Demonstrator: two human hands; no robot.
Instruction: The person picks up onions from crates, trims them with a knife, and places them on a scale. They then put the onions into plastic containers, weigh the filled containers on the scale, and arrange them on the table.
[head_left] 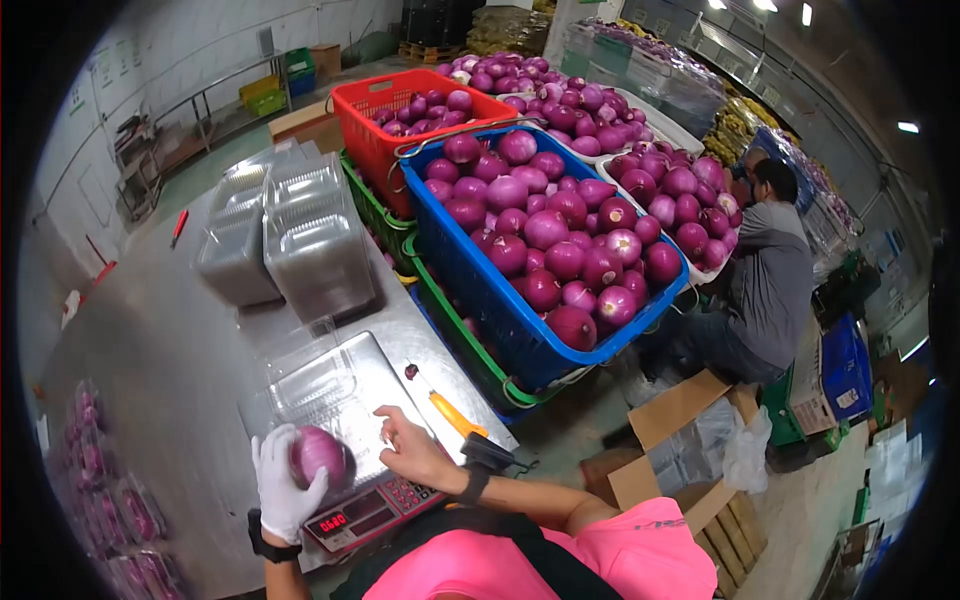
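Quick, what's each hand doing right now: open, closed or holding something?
Left hand: gloved, holding a purple onion.
Right hand: partly open, loosely curled, nothing visible in it.

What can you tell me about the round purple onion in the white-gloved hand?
The round purple onion has smooth, shiny skin and looks whole on the side in view. The white-gloved left hand grips it from one side, thumb lying against it. It is over the silver, metal-looking scale plate, just beyond the red-lit display. Whether anything supports it underneath is hidden.
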